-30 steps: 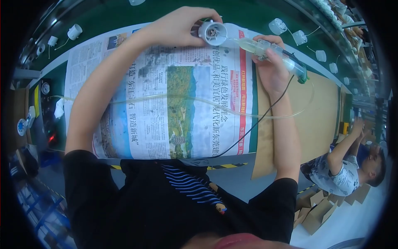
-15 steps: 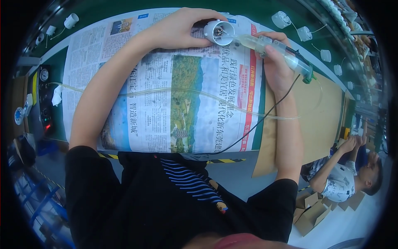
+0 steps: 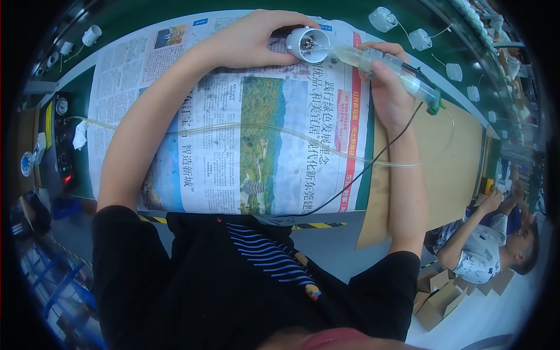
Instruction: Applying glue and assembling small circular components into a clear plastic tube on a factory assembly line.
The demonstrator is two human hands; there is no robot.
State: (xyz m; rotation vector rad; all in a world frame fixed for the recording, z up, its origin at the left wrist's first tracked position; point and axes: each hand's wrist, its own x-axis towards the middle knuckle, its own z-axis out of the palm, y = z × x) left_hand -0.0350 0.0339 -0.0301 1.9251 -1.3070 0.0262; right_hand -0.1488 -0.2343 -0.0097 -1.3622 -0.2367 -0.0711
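My left hand (image 3: 256,41) is closed around a white round plastic housing (image 3: 298,45) at the far side of the table. Its open end faces right and shows a dark metallic part inside. In my right hand (image 3: 389,81) is a clear dispensing syringe (image 3: 412,83), tilted, with a clamp-like fitting and a green cap at its rear end. The tapered front of the syringe points left, with its tip at the mouth of the housing; whether it touches the inside cannot be seen. A thin black cable (image 3: 373,166) runs from the syringe toward the table's near edge.
Newspaper (image 3: 216,175) covers the table. A clear hose (image 3: 274,127) crosses it from a control box with a gauge (image 3: 64,140) at left. Brown cardboard (image 3: 431,192) lies at right. White housings with wires (image 3: 420,39) sit on a green belt (image 3: 350,13) behind. A person (image 3: 484,245) works at right.
The white housings on the green belt have shifted left. Both my hands, the held housing and the syringe stay almost where they were. At right, the other person's hands have moved slightly.
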